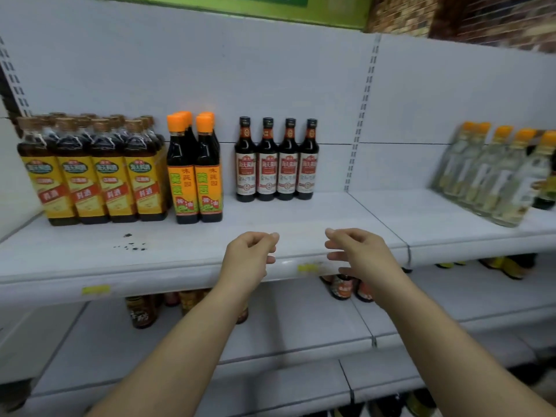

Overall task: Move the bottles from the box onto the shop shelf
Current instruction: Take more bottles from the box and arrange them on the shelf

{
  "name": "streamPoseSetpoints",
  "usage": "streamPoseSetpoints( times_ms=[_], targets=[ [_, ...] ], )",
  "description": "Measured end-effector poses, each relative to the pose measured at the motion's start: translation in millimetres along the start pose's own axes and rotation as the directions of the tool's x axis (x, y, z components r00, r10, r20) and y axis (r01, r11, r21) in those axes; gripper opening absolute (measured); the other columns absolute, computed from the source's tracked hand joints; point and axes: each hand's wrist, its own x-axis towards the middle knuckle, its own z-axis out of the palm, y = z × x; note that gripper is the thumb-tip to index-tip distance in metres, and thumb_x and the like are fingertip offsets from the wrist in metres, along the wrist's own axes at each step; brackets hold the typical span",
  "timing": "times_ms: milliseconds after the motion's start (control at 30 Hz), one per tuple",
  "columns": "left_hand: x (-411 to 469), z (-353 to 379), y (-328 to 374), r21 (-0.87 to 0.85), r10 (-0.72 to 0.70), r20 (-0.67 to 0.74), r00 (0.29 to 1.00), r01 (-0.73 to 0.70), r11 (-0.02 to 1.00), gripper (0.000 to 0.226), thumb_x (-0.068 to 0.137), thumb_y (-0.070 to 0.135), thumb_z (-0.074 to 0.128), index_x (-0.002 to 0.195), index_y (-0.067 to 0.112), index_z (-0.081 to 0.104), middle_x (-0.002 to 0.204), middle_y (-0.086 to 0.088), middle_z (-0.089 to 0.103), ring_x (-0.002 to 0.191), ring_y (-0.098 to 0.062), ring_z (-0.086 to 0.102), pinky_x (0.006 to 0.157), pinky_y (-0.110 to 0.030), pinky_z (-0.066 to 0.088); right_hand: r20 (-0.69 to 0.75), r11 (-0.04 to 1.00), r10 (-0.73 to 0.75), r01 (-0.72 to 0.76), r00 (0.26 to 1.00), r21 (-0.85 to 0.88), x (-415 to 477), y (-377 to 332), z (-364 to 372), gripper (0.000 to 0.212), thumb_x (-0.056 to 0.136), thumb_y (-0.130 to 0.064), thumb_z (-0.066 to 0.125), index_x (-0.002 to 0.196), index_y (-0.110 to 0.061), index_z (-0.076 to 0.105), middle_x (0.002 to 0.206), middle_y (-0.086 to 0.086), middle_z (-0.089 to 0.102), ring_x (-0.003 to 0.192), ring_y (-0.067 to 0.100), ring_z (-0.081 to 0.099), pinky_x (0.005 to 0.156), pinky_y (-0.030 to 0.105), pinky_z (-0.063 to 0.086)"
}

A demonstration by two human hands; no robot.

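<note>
Several dark bottles with red-and-white labels (276,161) stand in a row at the back of the white shop shelf (168,254). My left hand (248,257) and my right hand (356,254) hover side by side over the shelf's front edge, in front of that row. Both hands hold nothing, their fingers loosely curled and facing each other. No box is in view.
On the same shelf, yellow-labelled bottles (96,173) stand at the left, orange-capped bottles (195,170) beside them, and clear bottles (493,176) at the right. Dark specks (132,245) lie on the shelf. More bottles (141,311) stand on the lower shelf.
</note>
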Motion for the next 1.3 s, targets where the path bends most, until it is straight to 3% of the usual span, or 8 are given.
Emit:
streamPoseSetpoints(
  times_ms=[100, 267, 500, 633, 800, 1033, 1200, 1300],
  targets=[
    [-11.8, 16.7, -3.4, -0.005, 0.005, 0.062, 0.998, -0.005, 1.0, 0.015, 0.097, 0.034, 0.067, 0.098, 0.019, 0.07, 0.098, 0.002, 0.072, 0.081, -0.013, 0.07, 0.089, -0.042, 0.056, -0.061, 1.0, 0.008, -0.008, 0.998, 0.0, -14.4, 4.7, -18.6, 0.025, 0.093, -0.042, 0.072, 0.103, -0.019, 0.073, 0.105, -0.002, 0.077, 0.096, 0.017, 0.074, 0.096, 0.049, 0.057],
    [-24.4, 58.1, -14.5, -0.007, -0.009, 0.179, 0.984, 0.01, 1.0, 0.013, 0.097, 0.03, 0.066, 0.098, 0.018, 0.069, 0.096, 0.002, 0.072, 0.075, -0.012, 0.068, 0.072, -0.032, 0.05, -0.158, 0.998, 0.045, -0.05, 0.986, -0.031, -33.9, 17.9, -60.5, 0.024, 0.095, -0.04, 0.071, 0.104, -0.018, 0.072, 0.105, -0.002, 0.076, 0.095, 0.018, 0.074, 0.098, 0.052, 0.056],
    [-47.6, 151.3, -31.1, 0.04, -0.03, 0.347, 0.937, 0.017, 0.999, 0.01, 0.098, 0.024, 0.066, 0.092, 0.016, 0.068, 0.089, -0.003, 0.07, 0.072, -0.013, 0.063, 0.058, -0.019, 0.048, -0.294, 0.988, 0.132, -0.151, 0.947, -0.043, -59.7, 55.9, -148.0, 0.029, 0.096, -0.046, 0.068, 0.112, -0.022, 0.07, 0.111, -0.002, 0.073, 0.102, 0.017, 0.07, 0.091, 0.045, 0.057],
    [-67.7, 210.5, -49.8, 0.097, -0.067, 0.432, 0.899, 0.027, 0.995, 0.017, 0.098, 0.03, 0.066, 0.104, 0.014, 0.07, 0.104, -0.005, 0.072, 0.081, -0.015, 0.067, 0.071, -0.029, 0.05, -0.336, 0.98, 0.177, -0.198, 0.925, -0.028, -75.4, 89.2, -205.0, 0.037, 0.096, -0.049, 0.067, 0.12, -0.021, 0.067, 0.115, -0.003, 0.072, 0.103, 0.017, 0.071, 0.09, 0.044, 0.057],
    [-94.5, 291.6, -76.4, 0.174, -0.129, 0.491, 0.862, 0.048, 0.984, 0.014, 0.097, 0.029, 0.067, 0.102, 0.016, 0.068, 0.105, -0.002, 0.069, 0.082, -0.014, 0.066, 0.061, -0.022, 0.048, -0.384, 0.971, 0.223, -0.239, 0.896, 0.007, -85.7, 137.6, -279.3, 0.031, 0.097, -0.044, 0.067, 0.116, -0.019, 0.069, 0.112, -0.002, 0.072, 0.102, 0.017, 0.07, 0.091, 0.045, 0.057],
    [-142.8, 426.1, -135.4, 0.278, -0.252, 0.469, 0.847, 0.129, 0.952, 0.018, 0.098, 0.026, 0.066, 0.11, 0.012, 0.067, 0.098, -0.004, 0.067, 0.075, -0.013, 0.063, 0.06, -0.022, 0.046, -0.344, 0.929, 0.364, -0.366, 0.866, 0.062, -89.3, 241.0, -395.4, 0.028, 0.097, -0.041, 0.068, 0.116, -0.02, 0.068, 0.111, -0.002, 0.073, 0.099, 0.016, 0.071, 0.088, 0.043, 0.057],
    [-166.9, 493.4, -198.5, 0.398, -0.369, 0.461, 0.807, 0.183, 0.899, 0.01, 0.094, 0.026, 0.072, 0.099, 0.017, 0.069, 0.093, -0.008, 0.069, 0.081, -0.024, 0.066, 0.077, -0.04, 0.055, -0.343, 0.862, 0.504, -0.489, 0.793, 0.138, -97.2, 324.5, -450.7, 0.025, 0.097, -0.036, 0.07, 0.113, -0.016, 0.07, 0.109, 0.003, 0.073, 0.094, 0.017, 0.072, 0.072, 0.029, 0.056],
    [-176.0, 517.9, -249.6, 0.476, -0.45, 0.477, 0.755, 0.208, 0.854, 0.01, 0.094, 0.029, 0.072, 0.098, 0.022, 0.067, 0.093, -0.005, 0.069, 0.085, -0.023, 0.068, 0.083, -0.041, 0.056, -0.325, 0.79, 0.608, -0.59, 0.724, 0.165, -107.2, 384.7, -462.7, 0.022, 0.095, -0.034, 0.071, 0.109, -0.017, 0.07, 0.108, 0.004, 0.073, 0.098, 0.023, 0.071, 0.088, 0.04, 0.056]
  ],
)
